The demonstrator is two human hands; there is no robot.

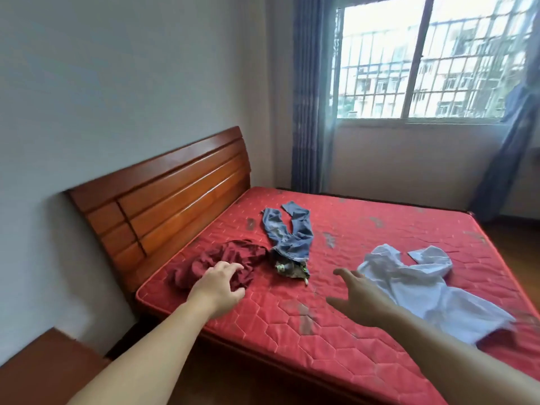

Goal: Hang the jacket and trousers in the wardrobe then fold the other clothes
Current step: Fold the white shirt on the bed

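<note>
Several clothes lie on a red quilted mattress (350,331). A crumpled dark red garment (230,255) sits near the headboard. My left hand (217,290) reaches over its near edge with fingers spread, touching or just above the cloth. Blue jeans (292,232) lie further back, and a small patterned green-grey garment (290,268) lies at their near end. A white shirt (432,290) is spread out on the right. My right hand (358,299) hovers open above the mattress, just left of the shirt, holding nothing. No wardrobe is in view.
A wooden headboard (175,197) stands against the left wall. A low wooden piece (38,372) sits at the bottom left. Behind the bed is a barred window (423,62) with blue curtains (309,92). Wooden floor (514,238) shows beyond the bed on the right.
</note>
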